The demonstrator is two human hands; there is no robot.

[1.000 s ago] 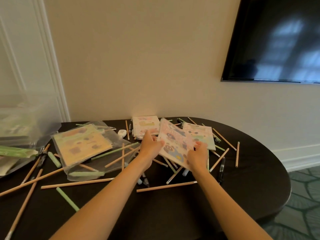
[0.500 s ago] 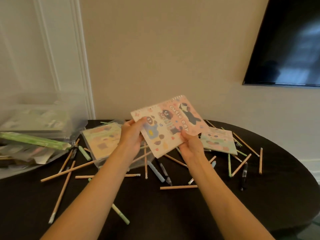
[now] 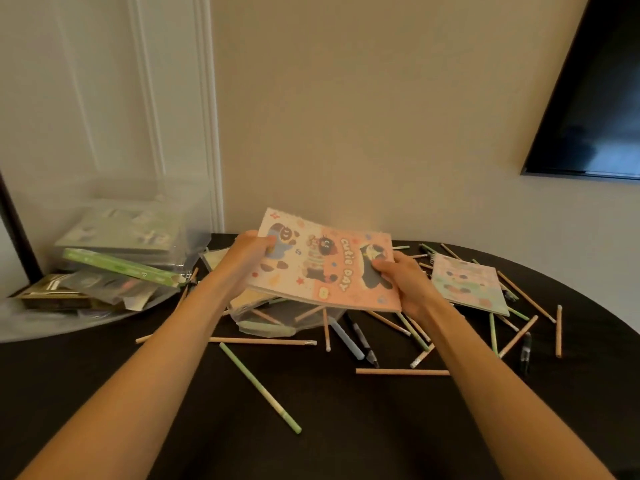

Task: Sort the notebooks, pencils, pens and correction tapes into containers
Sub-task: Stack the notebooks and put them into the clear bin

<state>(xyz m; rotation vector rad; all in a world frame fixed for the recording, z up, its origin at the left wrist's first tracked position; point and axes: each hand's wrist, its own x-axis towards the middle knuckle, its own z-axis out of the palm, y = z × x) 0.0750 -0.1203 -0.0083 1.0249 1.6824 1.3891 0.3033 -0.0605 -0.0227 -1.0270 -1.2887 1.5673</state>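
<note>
Pink notebook: the pink card-covered notebook printed with cartoon animals (image 3: 325,268) is held in the air, nearly level, above a clear plastic pouch (image 3: 277,322) on the dark round table (image 3: 311,445).
Left hand: by the left hand (image 3: 247,252) the notebook's left edge is pinched, thumb on the cover; the fingers beneath are hidden.
Right hand: by the right hand (image 3: 403,282) the right near corner is gripped, thumb laid on the cover.
Likely destination: the clear plastic box (image 3: 197,237) at the far left, where flat printed items are already stacked.
Step in hand: a carry to the left, it is judged.
Done well: the notebook should be lifted clear of the box's rim, brought over the opening, then laid flat on the stack before either grip is loosened.
Risk: if it is lowered early, the loose wooden pencils (image 3: 401,371) may be swept aside.
Left to sort: a pastel green notebook (image 3: 467,284) at the right, and a black pen (image 3: 363,344).
</note>
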